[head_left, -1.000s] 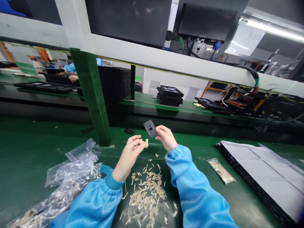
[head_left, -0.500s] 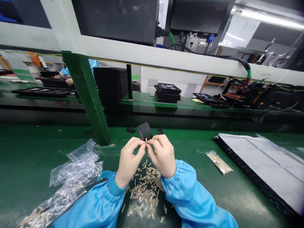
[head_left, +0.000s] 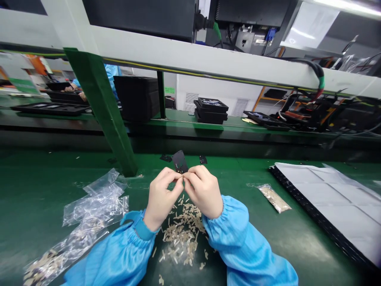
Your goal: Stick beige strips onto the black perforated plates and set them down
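Left hand (head_left: 162, 194), right hand (head_left: 206, 190) pinch black plate (head_left: 179, 160); long axis rising away, leaning left.

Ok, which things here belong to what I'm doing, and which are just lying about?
Likely part of it:
dark plate just beyond your left hand and right hand
loose tan pieces
packet of similar pieces

Seemingly lying about:
white sheet
stacked black trays

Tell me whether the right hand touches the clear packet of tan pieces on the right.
Apart. The head view shows bare green bench between the right hand and the clear packet.
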`<state>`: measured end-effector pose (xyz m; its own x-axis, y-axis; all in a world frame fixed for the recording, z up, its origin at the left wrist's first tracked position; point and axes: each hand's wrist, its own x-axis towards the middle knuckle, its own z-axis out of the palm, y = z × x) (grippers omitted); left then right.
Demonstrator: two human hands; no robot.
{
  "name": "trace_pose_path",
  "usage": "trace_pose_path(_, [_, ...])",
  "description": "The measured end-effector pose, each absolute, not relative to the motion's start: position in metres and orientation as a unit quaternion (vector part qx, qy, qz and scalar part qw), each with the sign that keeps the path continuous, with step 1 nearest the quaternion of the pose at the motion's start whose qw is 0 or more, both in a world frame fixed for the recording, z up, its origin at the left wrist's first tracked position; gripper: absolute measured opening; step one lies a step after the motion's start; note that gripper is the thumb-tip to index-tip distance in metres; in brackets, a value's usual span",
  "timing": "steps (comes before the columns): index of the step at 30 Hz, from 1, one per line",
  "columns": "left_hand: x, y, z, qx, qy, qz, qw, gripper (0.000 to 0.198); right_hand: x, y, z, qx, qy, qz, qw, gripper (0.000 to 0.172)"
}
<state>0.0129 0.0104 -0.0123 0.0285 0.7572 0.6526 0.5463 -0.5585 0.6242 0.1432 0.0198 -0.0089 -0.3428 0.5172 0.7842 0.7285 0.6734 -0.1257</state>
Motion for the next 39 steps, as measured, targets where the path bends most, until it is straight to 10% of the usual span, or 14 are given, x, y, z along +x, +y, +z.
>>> trace_pose_path(39, [-0.001, 0.013, -0.006, 0.717, 0.421, 0.543, 0.12, 0.015, 0.154, 0.019, 0.001, -0.366, -0.791, 0.006, 0.49, 0.018])
